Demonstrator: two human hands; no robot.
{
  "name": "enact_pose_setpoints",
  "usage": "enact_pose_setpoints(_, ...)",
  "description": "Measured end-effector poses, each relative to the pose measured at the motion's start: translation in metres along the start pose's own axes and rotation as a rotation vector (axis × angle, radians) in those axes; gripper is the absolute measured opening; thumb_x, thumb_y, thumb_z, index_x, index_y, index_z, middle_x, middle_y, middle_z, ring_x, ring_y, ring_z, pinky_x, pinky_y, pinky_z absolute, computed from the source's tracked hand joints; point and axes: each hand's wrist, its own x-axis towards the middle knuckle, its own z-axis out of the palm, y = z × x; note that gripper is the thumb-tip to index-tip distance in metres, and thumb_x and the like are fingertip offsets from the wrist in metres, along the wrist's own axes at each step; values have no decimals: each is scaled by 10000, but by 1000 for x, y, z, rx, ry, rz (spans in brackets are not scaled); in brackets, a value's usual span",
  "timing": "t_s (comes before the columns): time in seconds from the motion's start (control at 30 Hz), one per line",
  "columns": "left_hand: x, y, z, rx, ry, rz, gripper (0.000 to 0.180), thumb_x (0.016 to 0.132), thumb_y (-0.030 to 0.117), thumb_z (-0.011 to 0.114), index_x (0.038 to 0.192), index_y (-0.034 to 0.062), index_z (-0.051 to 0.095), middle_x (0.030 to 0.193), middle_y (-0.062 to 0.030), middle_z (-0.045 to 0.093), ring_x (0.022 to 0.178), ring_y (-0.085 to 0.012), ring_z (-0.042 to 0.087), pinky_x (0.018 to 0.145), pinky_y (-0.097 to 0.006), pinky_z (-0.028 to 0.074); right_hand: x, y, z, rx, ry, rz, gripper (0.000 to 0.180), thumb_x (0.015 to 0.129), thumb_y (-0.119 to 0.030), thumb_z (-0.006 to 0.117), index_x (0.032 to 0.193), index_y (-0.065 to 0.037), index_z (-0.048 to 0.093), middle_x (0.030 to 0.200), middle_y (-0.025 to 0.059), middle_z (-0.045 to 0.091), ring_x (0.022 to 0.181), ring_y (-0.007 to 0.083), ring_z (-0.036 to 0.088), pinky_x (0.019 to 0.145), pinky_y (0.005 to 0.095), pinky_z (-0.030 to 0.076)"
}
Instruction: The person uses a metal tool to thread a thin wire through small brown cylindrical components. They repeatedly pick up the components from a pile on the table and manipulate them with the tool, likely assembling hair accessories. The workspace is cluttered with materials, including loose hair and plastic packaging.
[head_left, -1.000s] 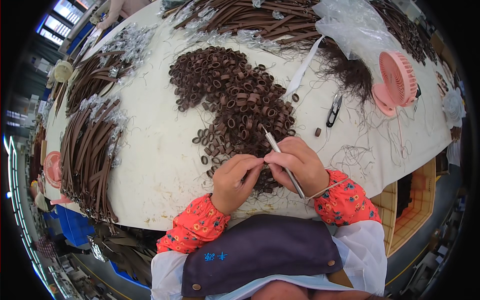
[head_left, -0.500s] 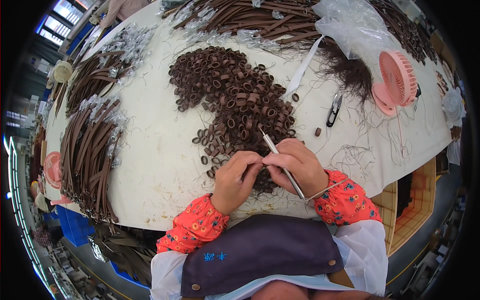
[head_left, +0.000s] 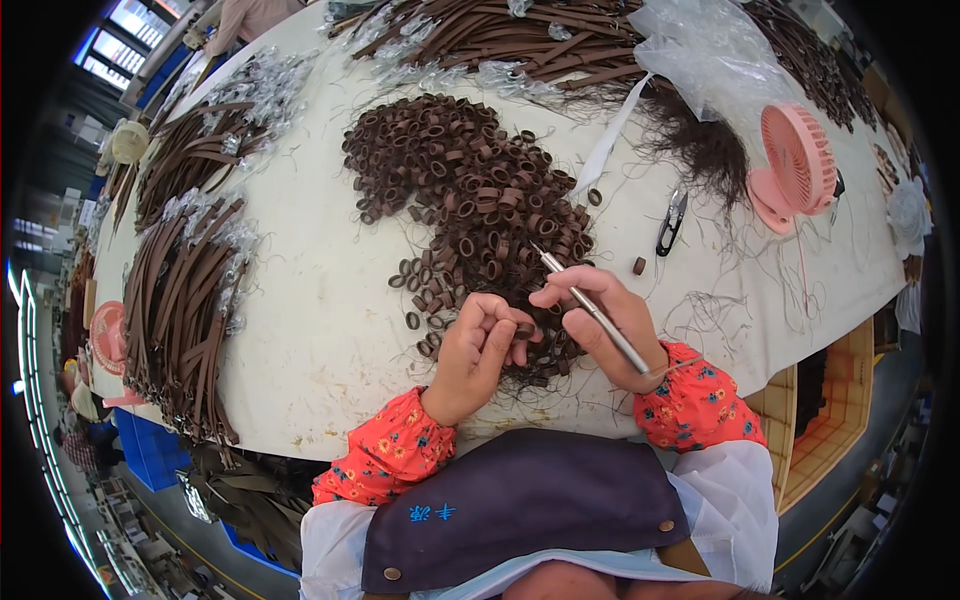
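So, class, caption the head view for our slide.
Left hand pinching a brown loop, right hand holding a pen-like metal tool, by piled brown loops.

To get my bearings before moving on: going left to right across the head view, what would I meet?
Left-hand pink fan → near bundle of brown straps → left hand → right hand → black snips → right-hand pink fan.

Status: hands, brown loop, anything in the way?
Left hand pinching brown loop. Right hand holding silver pen-like tool, tip toward loop pile. Black snips lie apart from both hands; no obstruction seen.
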Motion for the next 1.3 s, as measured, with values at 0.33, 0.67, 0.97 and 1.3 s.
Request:
enact_pose_setpoints(0.33, -3, 2, -1, 88, -3, -17, 56, 1013, 79, 413, 1063, 56, 403, 993, -105, 628, 701, -82, 547, 630, -209, 440, 0, 4, -9, 358, -118, 159, 248, 1017, -216, 453, 1016, -7, 586, 663, 19, 605, 705, 137, 632, 1056, 385, 356)
enact_pose_setpoints(0.67, -4, 1, -2, 96, -10, -33, 67, 1009, 68, 424, 1069, 43, 407, 1029, -101, 616, 723, -86, 558, 647, -215, 457, 0, 3, -9, 339, -148, 188, 247, 1018, -217, 452, 1007, -13, 592, 656, 10, 597, 698, 131, 628, 1059, 385, 353)
enact_pose_setpoints(0.97, -5, 0, -3, 89, -22, -31, 73, 1009, 79, 437, 1072, 50, 412, 1032, -93, 613, 735, -87, 566, 653, -214, 459, 0, 4, -9, 337, -143, 178, 249, 1020, -220, 449, 1005, -16, 590, 651, 5, 594, 693, 125, 624, 1049, 382, 359)
enact_pose_setpoints(1.3, -5, 1, -2, 110, -12, -34, 67, 1007, 67, 431, 1067, 50, 407, 1018, -95, 616, 738, -88, 567, 657, -215, 461, 1, 5, -9, 306, -147, 147, 239, 1009, -180, 429, 969, -1, 583, 679, 33, 602, 662, 148, 642, 1044, 403, 372)
